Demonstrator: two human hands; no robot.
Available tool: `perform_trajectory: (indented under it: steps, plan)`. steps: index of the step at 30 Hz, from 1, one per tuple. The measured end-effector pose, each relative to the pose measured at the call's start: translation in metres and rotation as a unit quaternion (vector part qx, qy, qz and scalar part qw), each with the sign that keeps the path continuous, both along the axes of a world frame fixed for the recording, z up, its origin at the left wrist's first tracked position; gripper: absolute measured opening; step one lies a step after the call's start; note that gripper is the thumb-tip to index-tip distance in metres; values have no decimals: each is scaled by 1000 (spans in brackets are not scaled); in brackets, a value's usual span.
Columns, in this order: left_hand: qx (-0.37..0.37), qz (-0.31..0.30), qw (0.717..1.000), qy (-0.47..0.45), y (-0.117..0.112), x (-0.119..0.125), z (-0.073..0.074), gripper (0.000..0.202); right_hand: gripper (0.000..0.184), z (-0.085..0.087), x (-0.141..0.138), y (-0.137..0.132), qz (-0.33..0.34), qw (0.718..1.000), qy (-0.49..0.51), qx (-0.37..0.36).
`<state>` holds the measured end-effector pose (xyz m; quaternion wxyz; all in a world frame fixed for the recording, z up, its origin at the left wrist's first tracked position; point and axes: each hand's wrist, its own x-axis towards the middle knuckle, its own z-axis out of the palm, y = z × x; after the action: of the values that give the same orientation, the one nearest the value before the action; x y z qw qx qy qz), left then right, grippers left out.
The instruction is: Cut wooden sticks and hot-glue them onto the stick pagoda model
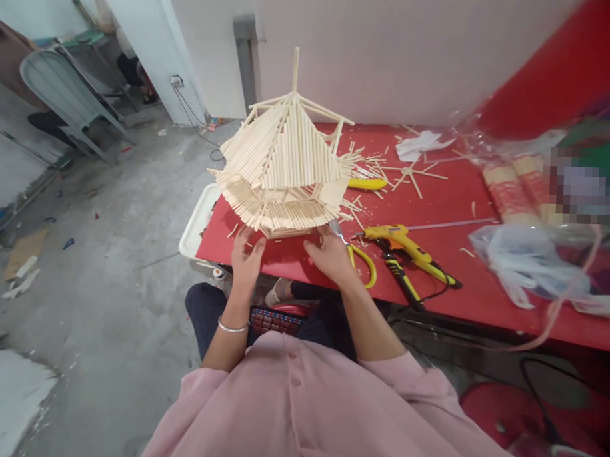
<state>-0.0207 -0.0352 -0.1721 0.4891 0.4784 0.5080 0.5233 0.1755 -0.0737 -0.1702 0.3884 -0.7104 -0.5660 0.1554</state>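
Note:
A pavilion model of pale wooden sticks stands in front of me at the near end of the red table. It has a pointed stick roof, an upright stick at the peak and a flared lower eave. My left hand is at the base's near left, its fingers curled under the eave. At the near right, my right hand grips the base, thumb apart from the fingers. The eave partly hides the fingertips of both hands. Just right of my right hand lie yellow-handled scissors.
On the red table lie a yellow glue gun, a black-and-yellow tool, loose sticks, a stick star and a plastic bag. A white tray juts out at left. A chair stands farther back.

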Motion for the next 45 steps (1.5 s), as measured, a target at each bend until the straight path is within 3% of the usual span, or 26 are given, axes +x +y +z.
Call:
perform_trajectory:
  steps: [6,15,23,29,33,38,41,45]
  plan:
    - [-22,-5,998,-53,2,19,-13,45,41,-10,-3,3,8,1000,-14,16]
    - [-12,-13,999,26,10,19,-33,37,42,-22,1,8,15,998,-36,53]
    - [-30,10,999,-11,11,19,-34,43,41,-24,-7,9,-3,998,-41,50]
    - [19,2,1000,2,13,19,-32,40,41,-22,-10,5,12,999,-30,37]
    - [86,7,994,69,14,0,-31,34,46,-25,-9,-4,10,999,-27,25]
    - [120,122,952,252,20,-46,-16,14,56,-24,-2,-21,-2,999,5,43]
    - [93,84,935,331,27,-62,-8,11,50,-19,-5,-33,-4,998,50,29]
    - [80,33,924,373,29,-58,-6,8,34,-10,-16,-47,24,999,24,40]
